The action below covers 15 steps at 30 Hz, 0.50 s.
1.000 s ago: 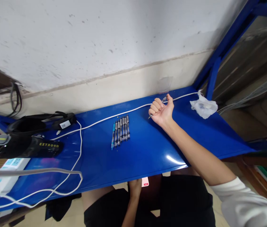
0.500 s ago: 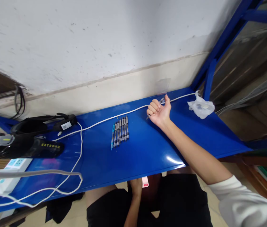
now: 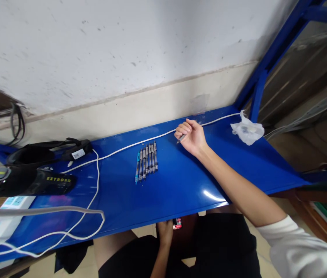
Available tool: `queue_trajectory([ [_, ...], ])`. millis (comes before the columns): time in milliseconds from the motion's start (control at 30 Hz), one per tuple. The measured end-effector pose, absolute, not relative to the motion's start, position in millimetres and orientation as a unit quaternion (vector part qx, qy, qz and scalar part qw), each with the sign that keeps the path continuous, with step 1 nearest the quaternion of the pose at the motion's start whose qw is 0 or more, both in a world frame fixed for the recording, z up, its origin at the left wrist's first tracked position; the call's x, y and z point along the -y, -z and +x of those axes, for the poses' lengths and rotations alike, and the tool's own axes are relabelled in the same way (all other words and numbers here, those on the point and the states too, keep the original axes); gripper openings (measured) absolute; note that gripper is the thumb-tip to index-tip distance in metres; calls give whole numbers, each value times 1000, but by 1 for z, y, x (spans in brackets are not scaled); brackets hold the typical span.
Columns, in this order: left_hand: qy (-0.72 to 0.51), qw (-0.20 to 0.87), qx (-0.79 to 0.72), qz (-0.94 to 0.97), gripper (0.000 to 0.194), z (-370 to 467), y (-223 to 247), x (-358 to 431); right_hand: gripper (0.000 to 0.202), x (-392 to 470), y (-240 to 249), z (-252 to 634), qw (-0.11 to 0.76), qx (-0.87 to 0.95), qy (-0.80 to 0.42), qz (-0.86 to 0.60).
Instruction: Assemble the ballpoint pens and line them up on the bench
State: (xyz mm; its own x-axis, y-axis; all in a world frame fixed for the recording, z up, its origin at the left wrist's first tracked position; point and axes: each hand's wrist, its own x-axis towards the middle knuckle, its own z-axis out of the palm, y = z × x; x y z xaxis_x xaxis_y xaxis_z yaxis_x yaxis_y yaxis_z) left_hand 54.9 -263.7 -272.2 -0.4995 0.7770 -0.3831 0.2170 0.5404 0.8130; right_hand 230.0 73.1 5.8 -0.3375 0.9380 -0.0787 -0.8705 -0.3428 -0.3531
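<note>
My right hand (image 3: 192, 138) is above the blue table, palm up, with its fingers curled round a pen (image 3: 181, 138). Only the pen's grey end shows below the fingers; the rest is hidden. To its left, several pens (image 3: 148, 160) lie side by side in a row, mostly grey and clear, with a light blue pen (image 3: 137, 166) at the left end. Below the table's front edge, my left hand (image 3: 165, 232) is closed on what looks like a phone (image 3: 177, 223) with a lit screen. The table edge hides its fingertips and part of the phone.
A white cable (image 3: 134, 144) crosses the blue table (image 3: 169, 193) along the back and loops at the left. Black gear marked EXTRORD (image 3: 50, 180) and a power strip (image 3: 15, 210) are on the left. Crumpled white plastic (image 3: 247, 129) lies at the right, near a blue frame post.
My right hand has turned a little and shifted slightly left, its thumb now folded in over the pen. The phone's screen has changed from pale pink to dark and red.
</note>
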Motion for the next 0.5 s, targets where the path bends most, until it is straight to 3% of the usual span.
queue_trajectory([
  [200,-356,411,-795,269,40,45,276,268,33,-65,-7,218,548,267,-765,-206],
  [333,-373,419,-789,251,39,48,273,265,33,-53,-7,211,606,487,-550,-305],
  [500,-386,437,-776,242,37,50,264,263,43,-44,6,210,485,764,-269,-330],
])
